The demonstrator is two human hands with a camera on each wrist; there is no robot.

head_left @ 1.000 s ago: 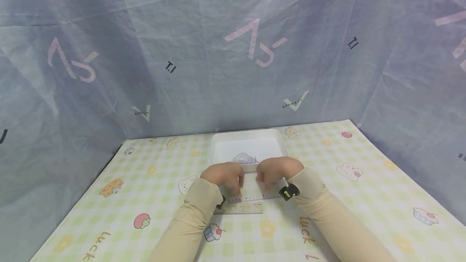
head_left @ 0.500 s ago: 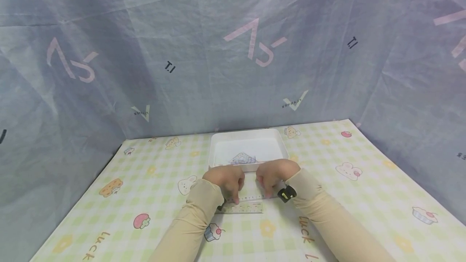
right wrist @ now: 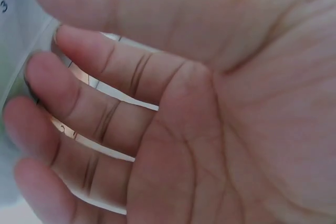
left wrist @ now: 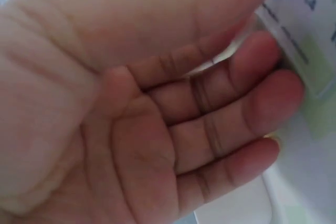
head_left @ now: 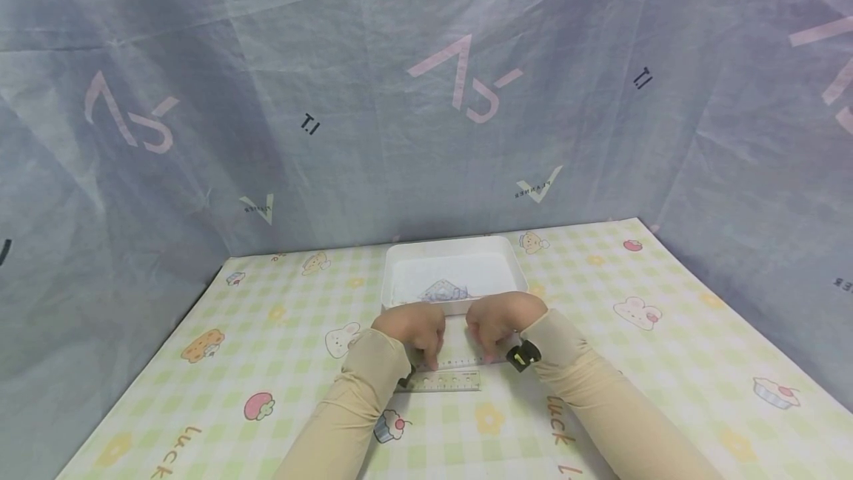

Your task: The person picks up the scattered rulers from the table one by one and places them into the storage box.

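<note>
one white tray (head_left: 453, 252) at frame centre holds one small bluish item (head_left: 445, 290). two rulers (head_left: 445, 381) lie below it. left hand (head_left: 412, 330) and right hand (head_left: 496, 319) press curled fingertips on the upper ruler (head_left: 460, 363); grip unclear.

The flat surface (head_left: 633, 361) wears a pale green and white checked cloth with little pictures of cupcakes, bunnies, cookies and flowers. A white plastic tray (head_left: 513, 254) with low walls sits on it near the back wall. Two long see-through plastic rulers (head_left: 445, 379) lie flat on it, closer to the front, just beside each other.
</note>
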